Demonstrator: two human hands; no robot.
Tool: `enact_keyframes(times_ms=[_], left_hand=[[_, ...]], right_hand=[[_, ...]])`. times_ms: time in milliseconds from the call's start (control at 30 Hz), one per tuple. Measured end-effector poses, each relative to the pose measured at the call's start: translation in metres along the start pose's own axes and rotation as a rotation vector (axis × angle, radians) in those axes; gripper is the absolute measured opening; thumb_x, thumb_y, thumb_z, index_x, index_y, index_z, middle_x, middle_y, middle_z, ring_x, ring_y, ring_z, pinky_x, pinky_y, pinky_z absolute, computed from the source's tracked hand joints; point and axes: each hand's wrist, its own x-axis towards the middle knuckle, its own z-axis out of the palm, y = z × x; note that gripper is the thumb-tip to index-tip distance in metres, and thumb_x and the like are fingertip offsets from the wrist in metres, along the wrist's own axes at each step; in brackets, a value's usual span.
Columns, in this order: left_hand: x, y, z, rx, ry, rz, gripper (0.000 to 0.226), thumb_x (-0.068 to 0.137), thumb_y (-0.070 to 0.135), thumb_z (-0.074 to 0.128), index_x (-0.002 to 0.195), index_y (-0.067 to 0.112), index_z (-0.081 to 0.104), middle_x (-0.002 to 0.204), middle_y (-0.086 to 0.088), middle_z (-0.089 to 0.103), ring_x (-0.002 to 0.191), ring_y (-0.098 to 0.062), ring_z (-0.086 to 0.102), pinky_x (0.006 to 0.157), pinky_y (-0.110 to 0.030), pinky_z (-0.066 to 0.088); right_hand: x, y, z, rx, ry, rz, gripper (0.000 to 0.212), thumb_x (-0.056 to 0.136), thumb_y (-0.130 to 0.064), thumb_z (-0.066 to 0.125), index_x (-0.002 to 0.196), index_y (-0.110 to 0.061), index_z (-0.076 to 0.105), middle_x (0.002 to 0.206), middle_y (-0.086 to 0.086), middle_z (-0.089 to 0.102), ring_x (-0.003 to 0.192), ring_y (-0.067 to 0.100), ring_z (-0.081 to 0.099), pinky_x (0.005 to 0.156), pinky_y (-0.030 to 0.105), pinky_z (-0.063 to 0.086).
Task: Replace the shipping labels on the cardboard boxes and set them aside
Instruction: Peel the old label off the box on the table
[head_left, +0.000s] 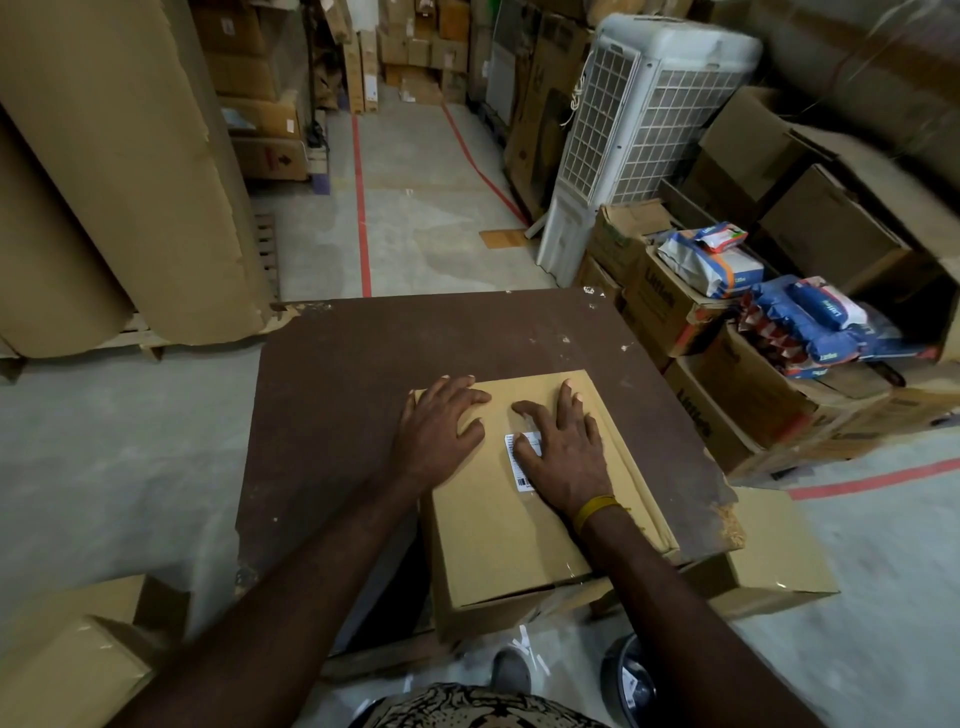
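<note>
A plain brown cardboard box (511, 525) lies flat on the dark brown table (363, 395), toward the table's near right part, its near end hanging over the table's near edge. The top is smooth and unmarked but for a small white shipping label (521, 460) stuck near the middle, printed in fine black text with a barcode at its near end. A flap seam runs along the box's right side, and clear tape shines at its near corner.

The left hand (441, 431) rests flat on the box's far left corner, fingers spread and straight, holding nothing. The right hand (563, 447) lies flat over the label with fingers straight and splayed, pressing down; a yellow band (596, 512) circles that wrist.

The right hand covers most of the label, so only its left strip shows, and the print is too small to read. The forearm hides part of the box's right side.

Off the table's near right corner another cardboard box (769, 561) sits lower down, partly tucked under the table. Near the table's left side, a third box (78, 654) is cut off by the frame. Beyond the table's far right corner stands a white air cooler (639, 119), with cartons and blue packets (815, 327) beside it.
</note>
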Motion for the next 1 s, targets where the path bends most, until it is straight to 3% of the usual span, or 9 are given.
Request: enact_keyframes(times_ms=[133, 267, 400, 533, 667, 800, 1000], left_hand=[[-0.0002, -0.0013, 0.0015, -0.01, 0.011, 0.004, 0.039, 0.098, 0.037, 0.052, 0.137, 0.04, 0.05, 0.157, 0.014, 0.034, 0.15, -0.013, 0.019, 0.121, -0.051, 0.012], [-0.0002, -0.0013, 0.0008, -0.008, 0.013, 0.008, 0.039, 0.098, 0.037, 0.051, 0.137, 0.039, 0.05, 0.157, 0.014, 0.034, 0.15, -0.013, 0.019, 0.121, -0.051, 0.012], [-0.0007, -0.0013, 0.0001, -0.013, 0.018, 0.01, 0.039, 0.098, 0.037, 0.052, 0.136, 0.038, 0.05, 0.157, 0.013, 0.035, 0.15, -0.014, 0.02, 0.12, -0.051, 0.012], [-0.0004, -0.0013, 0.0001, -0.019, 0.01, 0.006, 0.039, 0.098, 0.036, 0.052, 0.137, 0.038, 0.051, 0.157, 0.013, 0.034, 0.15, -0.013, 0.019, 0.121, -0.05, 0.011], [-0.0012, -0.0013, 0.0006, -0.018, 0.022, 0.008, 0.039, 0.097, 0.036, 0.052, 0.136, 0.038, 0.051, 0.157, 0.013, 0.035, 0.15, -0.013, 0.019, 0.12, -0.05, 0.011], [-0.0004, -0.0018, 0.0011, -0.011, 0.014, 0.008, 0.039, 0.098, 0.036, 0.052, 0.136, 0.039, 0.05, 0.157, 0.014, 0.034, 0.15, -0.013, 0.019, 0.121, -0.051, 0.012], [0.0, -0.0015, 0.0011, -0.011, 0.022, 0.01, 0.039, 0.097, 0.036, 0.052, 0.136, 0.038, 0.051, 0.157, 0.014, 0.034, 0.15, -0.013, 0.019, 0.12, -0.051, 0.012]], right_hand=[[-0.0004, -0.0004, 0.0007, 0.036, 0.032, 0.014, 0.039, 0.096, -0.051, 0.047, 0.132, -0.037, 0.043, 0.167, 0.009, -0.004, 0.154, 0.03, 0.0, 0.123, 0.044, 0.005], [-0.0016, -0.0015, -0.001, 0.023, 0.016, -0.001, 0.044, 0.097, -0.05, 0.045, 0.14, -0.042, 0.038, 0.167, 0.01, -0.005, 0.154, 0.03, -0.002, 0.123, 0.045, 0.004], [-0.0007, -0.0021, -0.0015, 0.068, 0.025, 0.015, 0.035, 0.096, -0.049, 0.049, 0.129, -0.038, 0.044, 0.167, 0.009, -0.003, 0.154, 0.03, 0.001, 0.123, 0.043, 0.004], [-0.0013, -0.0021, -0.0018, 0.039, 0.015, -0.005, 0.042, 0.097, -0.05, 0.047, 0.137, -0.04, 0.04, 0.167, 0.01, -0.004, 0.154, 0.03, -0.001, 0.123, 0.045, 0.004], [-0.0009, -0.0017, -0.0022, 0.078, 0.021, 0.016, 0.033, 0.095, -0.048, 0.05, 0.126, -0.037, 0.046, 0.167, 0.008, -0.002, 0.154, 0.029, 0.002, 0.123, 0.043, 0.004], [-0.0016, -0.0019, -0.0032, 0.052, 0.004, -0.002, 0.041, 0.097, -0.05, 0.046, 0.137, -0.041, 0.039, 0.167, 0.008, -0.005, 0.154, 0.029, -0.002, 0.123, 0.043, 0.002], [-0.0014, -0.002, -0.0034, 0.062, 0.008, 0.003, 0.039, 0.097, -0.049, 0.047, 0.134, -0.039, 0.042, 0.167, 0.009, -0.004, 0.154, 0.029, -0.001, 0.123, 0.043, 0.002]])
